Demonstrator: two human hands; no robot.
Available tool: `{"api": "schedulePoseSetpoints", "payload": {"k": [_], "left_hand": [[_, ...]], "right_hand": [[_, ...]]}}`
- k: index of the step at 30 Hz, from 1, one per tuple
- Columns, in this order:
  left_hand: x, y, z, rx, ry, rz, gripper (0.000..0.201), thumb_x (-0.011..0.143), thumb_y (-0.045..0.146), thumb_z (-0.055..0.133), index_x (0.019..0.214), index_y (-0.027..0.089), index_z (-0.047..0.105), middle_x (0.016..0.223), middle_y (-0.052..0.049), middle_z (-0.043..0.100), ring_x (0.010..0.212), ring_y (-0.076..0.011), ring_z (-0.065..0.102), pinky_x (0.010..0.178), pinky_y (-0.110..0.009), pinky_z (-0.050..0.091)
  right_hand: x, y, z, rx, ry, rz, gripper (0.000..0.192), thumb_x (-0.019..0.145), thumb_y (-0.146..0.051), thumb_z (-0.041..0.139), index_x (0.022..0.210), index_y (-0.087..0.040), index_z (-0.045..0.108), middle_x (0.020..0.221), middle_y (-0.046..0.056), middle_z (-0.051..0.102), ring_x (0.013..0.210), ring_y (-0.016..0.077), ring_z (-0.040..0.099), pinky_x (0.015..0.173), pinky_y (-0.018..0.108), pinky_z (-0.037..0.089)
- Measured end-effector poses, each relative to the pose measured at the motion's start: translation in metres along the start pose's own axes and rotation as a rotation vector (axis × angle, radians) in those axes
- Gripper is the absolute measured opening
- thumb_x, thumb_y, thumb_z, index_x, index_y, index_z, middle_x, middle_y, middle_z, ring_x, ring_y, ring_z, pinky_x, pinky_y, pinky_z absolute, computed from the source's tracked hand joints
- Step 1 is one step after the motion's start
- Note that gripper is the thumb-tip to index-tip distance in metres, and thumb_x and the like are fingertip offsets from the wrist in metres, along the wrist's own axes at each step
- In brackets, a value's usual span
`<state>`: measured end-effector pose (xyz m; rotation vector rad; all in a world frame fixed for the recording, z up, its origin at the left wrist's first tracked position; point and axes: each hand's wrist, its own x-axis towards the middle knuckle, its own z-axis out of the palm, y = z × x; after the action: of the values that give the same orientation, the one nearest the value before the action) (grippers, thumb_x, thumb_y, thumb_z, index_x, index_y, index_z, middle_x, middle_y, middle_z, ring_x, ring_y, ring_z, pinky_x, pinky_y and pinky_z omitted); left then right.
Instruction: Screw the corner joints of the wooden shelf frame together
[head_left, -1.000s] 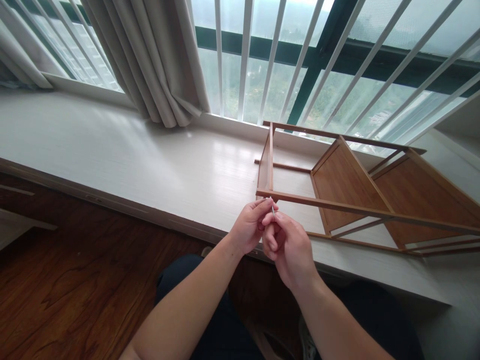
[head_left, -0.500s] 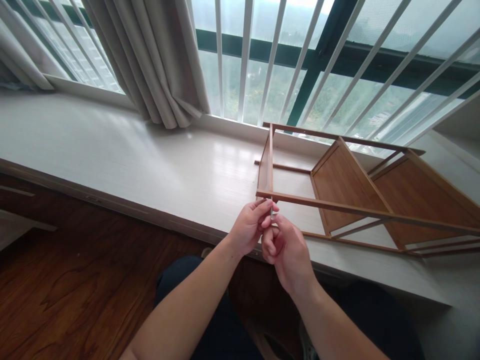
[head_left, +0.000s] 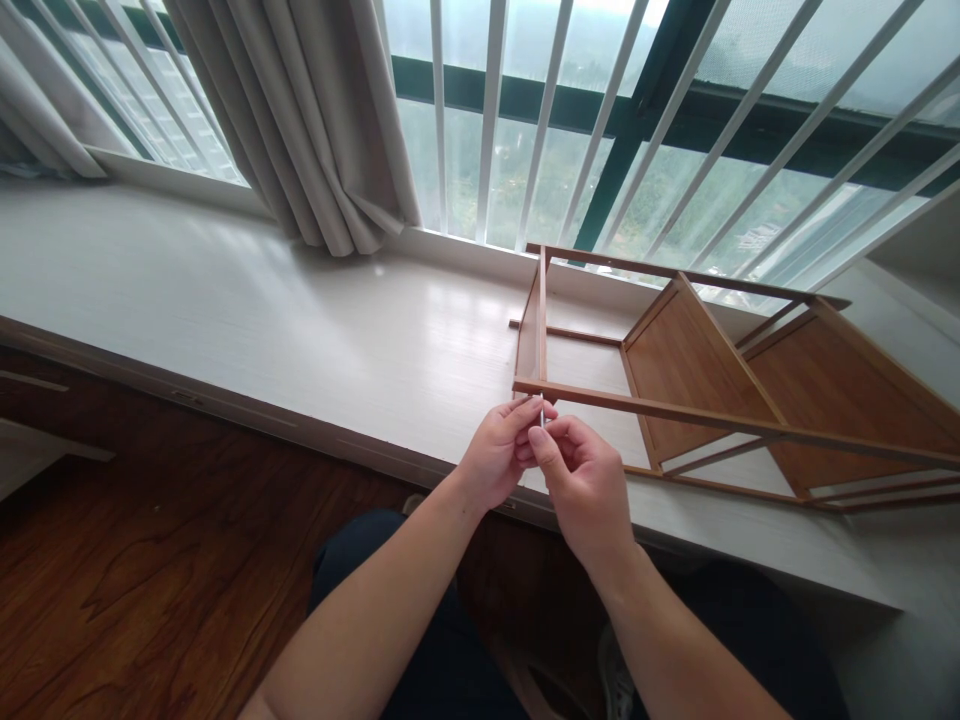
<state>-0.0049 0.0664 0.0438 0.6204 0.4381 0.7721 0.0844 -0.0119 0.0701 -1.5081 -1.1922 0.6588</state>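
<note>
left hand (head_left: 499,452) and right hand (head_left: 585,485): fingers pinched a thin pin (head_left: 541,408) | pin upright, between both hands, equally near | just below wooden rack (head_left: 712,400) corner, above tabletop (head_left: 300,330) edge

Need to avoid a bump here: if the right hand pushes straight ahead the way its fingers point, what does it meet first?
Probably the near rail of the wooden rack lying on its side on the white ledge, just beyond the right hand and the thin pin. Depth is hard to judge.
</note>
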Motion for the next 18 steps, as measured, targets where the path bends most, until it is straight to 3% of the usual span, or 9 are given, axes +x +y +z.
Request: {"api": "schedulePoseSetpoints", "payload": {"k": [5,12,15,18], "left_hand": [[0.0011,-0.0002,-0.0001,-0.004,0.037,-0.012,0.031,0.075,0.042,0.080,0.078,0.014,0.068,0.054,0.005,0.044,0.049,-0.0080,0.046,0.046,-0.019,0.035],[0.0018,-0.0005,-0.0006,0.003,0.046,-0.015,0.031,0.075,0.042,0.080,0.078,0.013,0.068,0.052,0.006,0.041,0.047,-0.0073,0.045,0.045,-0.019,0.034],[0.0015,-0.0004,-0.0006,-0.006,0.029,0.001,0.031,0.077,0.042,0.080,0.077,0.013,0.068,0.050,0.008,0.035,0.043,-0.0045,0.036,0.042,-0.016,0.029],[0.0012,-0.0003,-0.0003,-0.003,-0.003,0.014,0.032,0.080,0.042,0.076,0.077,0.013,0.066,0.049,0.009,0.036,0.040,-0.0031,0.032,0.039,-0.015,0.027]], "right_hand": [[0.0009,-0.0026,-0.0014,-0.250,0.051,-0.108,0.028,0.092,-0.045,0.061,0.079,-0.021,0.067,0.057,-0.001,0.058,0.052,0.0152,0.051,0.057,0.027,0.041],[0.0021,-0.0065,-0.0014,-0.331,0.076,-0.152,0.028,0.092,-0.040,0.057,0.075,-0.021,0.068,0.055,0.000,0.058,0.051,0.0155,0.051,0.056,0.027,0.040],[0.0028,-0.0053,-0.0016,-0.268,0.060,-0.138,0.030,0.094,-0.037,0.053,0.073,-0.021,0.067,0.057,0.000,0.058,0.054,0.0163,0.053,0.056,0.027,0.041],[0.0020,-0.0019,0.0014,-0.002,0.012,-0.027,0.032,0.096,-0.036,0.047,0.076,-0.020,0.066,0.051,-0.003,0.052,0.049,0.0150,0.049,0.052,0.026,0.041]]}}
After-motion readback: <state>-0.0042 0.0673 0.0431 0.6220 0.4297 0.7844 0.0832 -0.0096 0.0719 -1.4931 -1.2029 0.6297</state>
